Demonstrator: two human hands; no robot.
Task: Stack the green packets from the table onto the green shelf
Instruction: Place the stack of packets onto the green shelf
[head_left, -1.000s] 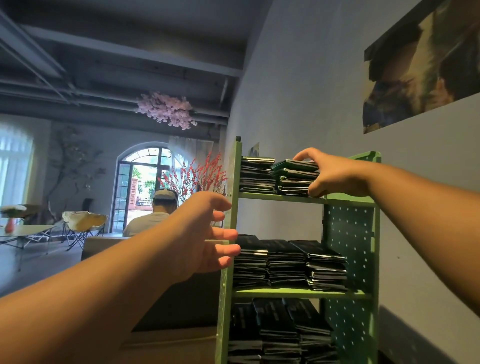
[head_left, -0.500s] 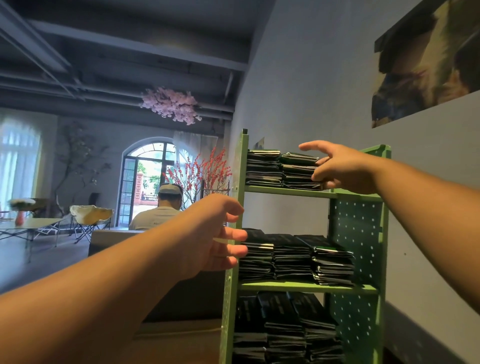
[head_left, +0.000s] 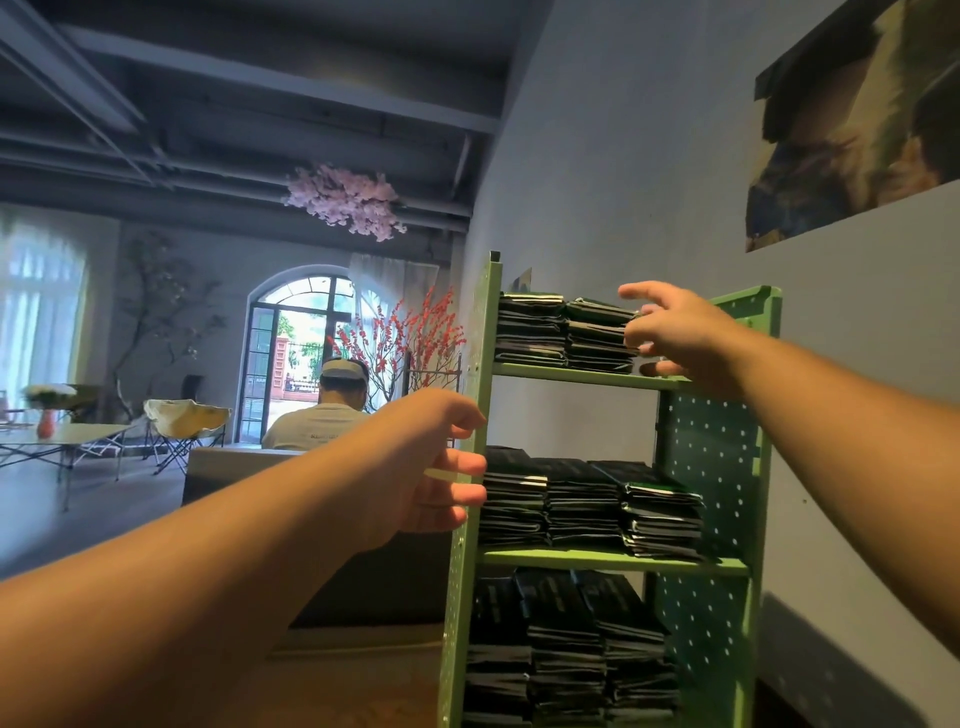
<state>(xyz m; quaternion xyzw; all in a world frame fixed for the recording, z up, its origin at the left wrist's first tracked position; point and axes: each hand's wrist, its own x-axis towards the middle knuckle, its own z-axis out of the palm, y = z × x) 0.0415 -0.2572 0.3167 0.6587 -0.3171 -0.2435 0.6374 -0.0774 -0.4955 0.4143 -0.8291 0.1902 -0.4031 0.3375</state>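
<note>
Dark green packets (head_left: 597, 335) sit in two piles on your shelf (head_left: 582, 375); your right hand (head_left: 675, 332) and left hand (head_left: 415, 467) hang loosely open, empty.

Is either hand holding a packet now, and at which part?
Nothing is held. The right hand is open beside the top-shelf packet stack; the left hand is open too.

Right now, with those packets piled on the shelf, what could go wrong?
1. The right hand is right at the right-hand stack on the top shelf; a bump could topple it.
2. The rightmost stack on the middle shelf looks uneven and may slide.
3. The left hand by the shelf's front post could jolt the frame.
</note>
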